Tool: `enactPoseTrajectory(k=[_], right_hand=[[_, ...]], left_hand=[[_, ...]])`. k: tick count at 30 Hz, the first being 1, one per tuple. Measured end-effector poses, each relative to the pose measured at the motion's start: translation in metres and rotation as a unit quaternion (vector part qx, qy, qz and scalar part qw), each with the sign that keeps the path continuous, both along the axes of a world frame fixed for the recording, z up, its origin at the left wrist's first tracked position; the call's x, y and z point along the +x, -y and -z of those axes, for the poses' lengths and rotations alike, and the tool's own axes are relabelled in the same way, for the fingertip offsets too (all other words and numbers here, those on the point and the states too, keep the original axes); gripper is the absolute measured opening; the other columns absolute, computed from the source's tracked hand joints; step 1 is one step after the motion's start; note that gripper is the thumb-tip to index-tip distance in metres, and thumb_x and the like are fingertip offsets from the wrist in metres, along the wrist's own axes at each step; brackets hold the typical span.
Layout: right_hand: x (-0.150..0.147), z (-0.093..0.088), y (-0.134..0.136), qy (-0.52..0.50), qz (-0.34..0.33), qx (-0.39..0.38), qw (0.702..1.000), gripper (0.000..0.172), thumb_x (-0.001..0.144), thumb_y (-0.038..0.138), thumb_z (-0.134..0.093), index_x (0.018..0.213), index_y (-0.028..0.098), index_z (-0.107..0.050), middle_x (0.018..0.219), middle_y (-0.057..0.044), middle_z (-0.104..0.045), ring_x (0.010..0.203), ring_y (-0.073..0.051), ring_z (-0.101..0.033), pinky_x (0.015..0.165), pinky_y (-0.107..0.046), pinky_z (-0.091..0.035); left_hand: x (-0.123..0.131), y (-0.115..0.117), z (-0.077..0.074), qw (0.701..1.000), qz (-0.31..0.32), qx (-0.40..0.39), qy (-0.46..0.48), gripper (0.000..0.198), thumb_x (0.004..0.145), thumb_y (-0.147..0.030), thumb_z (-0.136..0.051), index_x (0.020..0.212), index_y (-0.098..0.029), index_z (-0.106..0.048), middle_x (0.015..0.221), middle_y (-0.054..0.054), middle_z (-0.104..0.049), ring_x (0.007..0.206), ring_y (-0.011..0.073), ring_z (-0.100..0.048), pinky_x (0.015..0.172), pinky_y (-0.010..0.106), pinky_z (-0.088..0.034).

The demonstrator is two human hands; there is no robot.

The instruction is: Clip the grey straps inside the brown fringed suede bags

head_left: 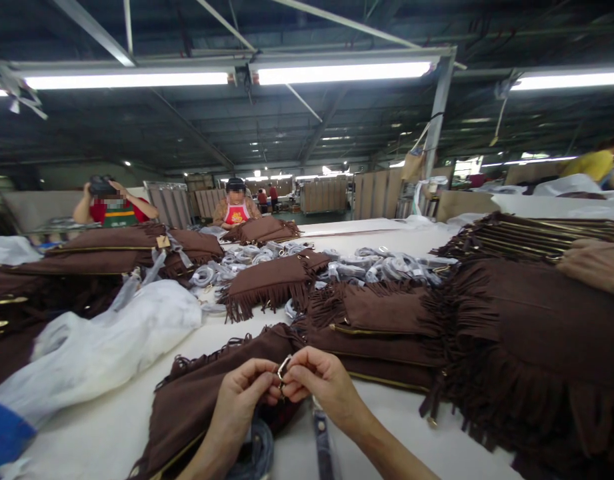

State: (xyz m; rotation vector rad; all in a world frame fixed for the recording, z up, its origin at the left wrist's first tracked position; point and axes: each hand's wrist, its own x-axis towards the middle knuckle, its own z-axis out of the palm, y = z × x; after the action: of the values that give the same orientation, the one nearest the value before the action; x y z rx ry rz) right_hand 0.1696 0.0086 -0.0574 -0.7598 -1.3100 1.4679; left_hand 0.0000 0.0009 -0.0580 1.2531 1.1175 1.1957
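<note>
My left hand (250, 387) and my right hand (319, 380) meet in front of me, both with fingers pinched closed on a small shiny metal clasp (283, 367). The fingertips hide part of it. Below them lies a fringed dark brown bag (207, 393) with a gold zipper along its edge. A dark strap in clear plastic (323, 443) runs down under my right hand. Beneath my left wrist sits a plastic-wrapped coiled strap (259, 450); whether either joins the clasp cannot be made out.
Stacked brown fringed bags (381, 333) lie to the right, with a co-worker's hand (594, 267) on the far-right pile. Wrapped coiled straps (377, 265) spread across the white table (307, 460). White plastic (121, 333) covers the left. Two people sit beyond.
</note>
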Motion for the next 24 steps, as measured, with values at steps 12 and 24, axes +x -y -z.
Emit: enactPoseTrajectory(k=[12, 24], right_hand=[[0.002, 0.001, 0.001, 0.088, 0.019, 0.039, 0.995, 0.044, 0.077, 0.057, -0.065, 0.084, 0.014, -0.066, 0.060, 0.001, -0.063, 0.043, -0.010, -0.058, 0.039, -0.017, -0.037], [0.002, -0.003, 0.007, 0.076, 0.013, 0.028, 0.997, 0.040, 0.075, 0.051, -0.067, 0.086, 0.012, -0.067, 0.064, -0.003, -0.066, 0.046, -0.013, -0.064, 0.029, -0.012, -0.033]], left_hand=[[0.002, 0.011, -0.004, 0.999, 0.011, 0.034, -0.029, 0.031, 0.066, -0.045, -0.074, 0.068, -0.016, -0.063, 0.054, -0.001, -0.059, 0.051, 0.0121, -0.053, 0.049, 0.021, -0.044], [0.003, 0.020, -0.009, 0.999, 0.007, 0.037, -0.005, 0.024, 0.068, -0.037, -0.074, 0.077, -0.016, -0.066, 0.062, -0.001, -0.064, 0.053, 0.0119, -0.056, 0.051, 0.020, -0.043]])
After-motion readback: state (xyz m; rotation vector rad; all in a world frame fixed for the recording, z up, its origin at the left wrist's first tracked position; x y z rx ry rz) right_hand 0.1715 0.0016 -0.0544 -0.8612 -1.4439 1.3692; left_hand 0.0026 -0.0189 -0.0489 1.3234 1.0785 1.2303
